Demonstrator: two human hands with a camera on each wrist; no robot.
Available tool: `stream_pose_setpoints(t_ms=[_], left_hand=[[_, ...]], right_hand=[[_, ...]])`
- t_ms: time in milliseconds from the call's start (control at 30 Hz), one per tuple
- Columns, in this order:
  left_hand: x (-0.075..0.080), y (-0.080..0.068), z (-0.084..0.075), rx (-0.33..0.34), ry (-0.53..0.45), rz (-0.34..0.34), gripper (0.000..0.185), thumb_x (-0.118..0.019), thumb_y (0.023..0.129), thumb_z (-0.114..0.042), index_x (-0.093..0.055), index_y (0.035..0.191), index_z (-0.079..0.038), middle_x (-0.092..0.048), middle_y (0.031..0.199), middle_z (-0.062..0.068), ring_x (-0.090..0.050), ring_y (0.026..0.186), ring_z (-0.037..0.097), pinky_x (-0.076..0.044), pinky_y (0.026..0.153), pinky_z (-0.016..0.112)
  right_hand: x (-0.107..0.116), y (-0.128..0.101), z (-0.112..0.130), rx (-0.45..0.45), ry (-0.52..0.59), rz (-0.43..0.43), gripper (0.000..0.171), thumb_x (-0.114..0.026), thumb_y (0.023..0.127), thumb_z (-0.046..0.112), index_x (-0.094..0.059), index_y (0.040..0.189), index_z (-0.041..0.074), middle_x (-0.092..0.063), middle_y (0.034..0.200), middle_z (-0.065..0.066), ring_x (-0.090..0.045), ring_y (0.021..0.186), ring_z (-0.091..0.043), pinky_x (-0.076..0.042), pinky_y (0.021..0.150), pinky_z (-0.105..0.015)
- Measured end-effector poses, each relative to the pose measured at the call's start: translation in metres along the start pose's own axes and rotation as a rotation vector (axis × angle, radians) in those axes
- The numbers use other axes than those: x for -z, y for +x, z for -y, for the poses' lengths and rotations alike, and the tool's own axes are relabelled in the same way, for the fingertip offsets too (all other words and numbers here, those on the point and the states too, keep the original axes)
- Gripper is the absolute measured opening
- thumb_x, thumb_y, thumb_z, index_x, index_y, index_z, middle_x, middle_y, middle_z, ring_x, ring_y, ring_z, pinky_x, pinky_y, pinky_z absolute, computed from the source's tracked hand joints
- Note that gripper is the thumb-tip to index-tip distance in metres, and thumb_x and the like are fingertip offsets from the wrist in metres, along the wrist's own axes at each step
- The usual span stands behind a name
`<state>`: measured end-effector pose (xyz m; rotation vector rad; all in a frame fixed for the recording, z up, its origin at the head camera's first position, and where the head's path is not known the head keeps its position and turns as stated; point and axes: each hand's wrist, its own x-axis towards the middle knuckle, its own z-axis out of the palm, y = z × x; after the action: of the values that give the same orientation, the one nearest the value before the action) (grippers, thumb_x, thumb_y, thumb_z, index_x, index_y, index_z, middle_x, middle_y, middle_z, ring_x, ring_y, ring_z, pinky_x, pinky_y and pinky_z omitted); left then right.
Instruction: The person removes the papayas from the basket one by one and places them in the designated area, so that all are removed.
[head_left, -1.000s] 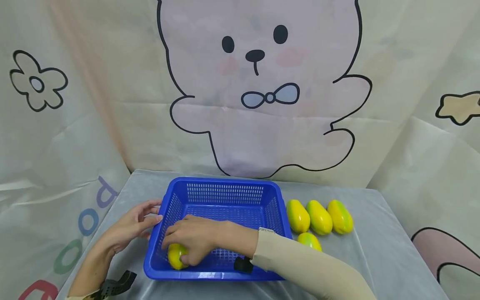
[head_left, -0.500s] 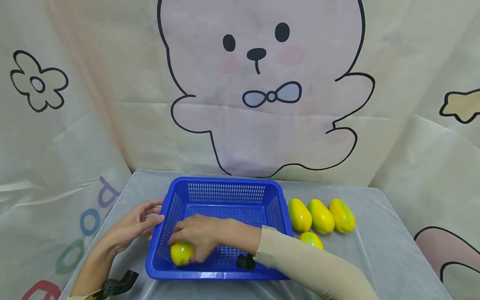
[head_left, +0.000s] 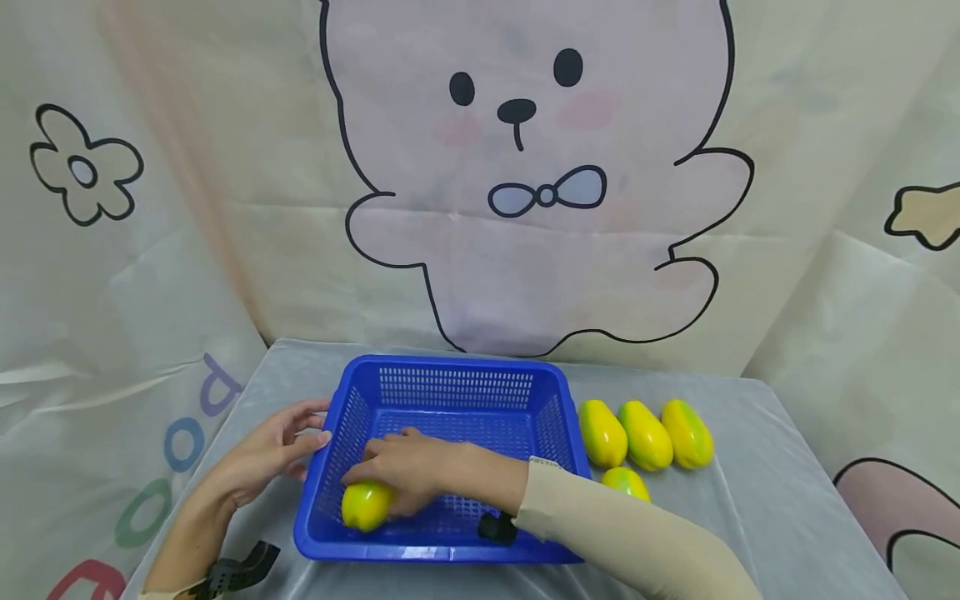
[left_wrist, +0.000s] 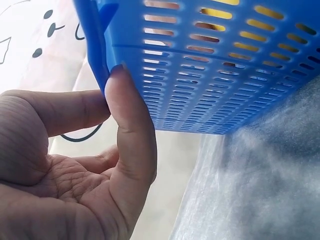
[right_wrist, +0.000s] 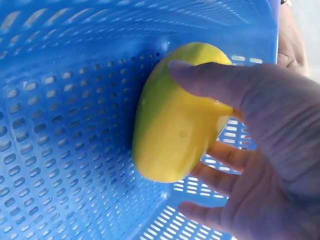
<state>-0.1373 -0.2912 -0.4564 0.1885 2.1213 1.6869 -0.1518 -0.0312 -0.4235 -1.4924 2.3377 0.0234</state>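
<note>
The desk under my arms wears a pale grey cloth, slightly glossy and creased, so anything light could slide on it. On it sits the rectangular blue plastic basket with slotted walls — thin, moulded, stiff enough at the rolled rim but, I judge, springy in the perforated sides and very light. My left hand steadies it from outside: the left wrist view shows my thumb pressed flat against the slotted wall just under the rim, fingers straight, nothing clasped. The rim is where I would take hold of it.

Inside, at the near left corner of the basket floor, lies the smooth yellow-green mango-shaped fruit, an elongated oval with a waxy sheen. It looks rigid and probably hollow and light, likely a plastic model, and slick enough to roll; across the broad middle is the sound place to take it. My right hand has it there — the grip is curled about the fruit, thumb over the top, fingers beneath.

Beside the basket's right wall lie four more yellow-green fruits, three in a row, one nearer me.
</note>
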Motion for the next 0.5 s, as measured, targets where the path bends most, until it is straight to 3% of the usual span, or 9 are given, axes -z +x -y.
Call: stream_pose_setpoints(t_ms=[200,500], left_hand=[[-0.0021,0.0025,-0.0014,0.012,-0.001,-0.001,0.075,-0.061,0.107,-0.024,-0.021,0.162,0.006,-0.047,0.149,0.038,-0.071,0.098,0.021,-0.065,0.073,0.039],[-0.0004,0.001,0.0009,0.012,-0.01,-0.003,0.075,-0.062,0.106,-0.023,-0.021,0.162,0.005,-0.047,0.148,0.037,-0.071,0.097,0.023,-0.065,0.074,0.04]], right_hand=[[-0.0018,-0.0017,-0.0021,-0.005,0.005,-0.009,0.078,-0.088,0.087,0.041,-0.05,0.155,0.038,-0.063,0.136,0.004,-0.061,0.117,-0.01,-0.052,0.102,-0.035],[0.0024,-0.0026,-0.0056,0.03,0.087,0.037,0.076,-0.088,0.088,0.037,-0.05,0.154,0.035,-0.06,0.137,0.001,-0.059,0.105,-0.007,-0.052,0.093,-0.022]])
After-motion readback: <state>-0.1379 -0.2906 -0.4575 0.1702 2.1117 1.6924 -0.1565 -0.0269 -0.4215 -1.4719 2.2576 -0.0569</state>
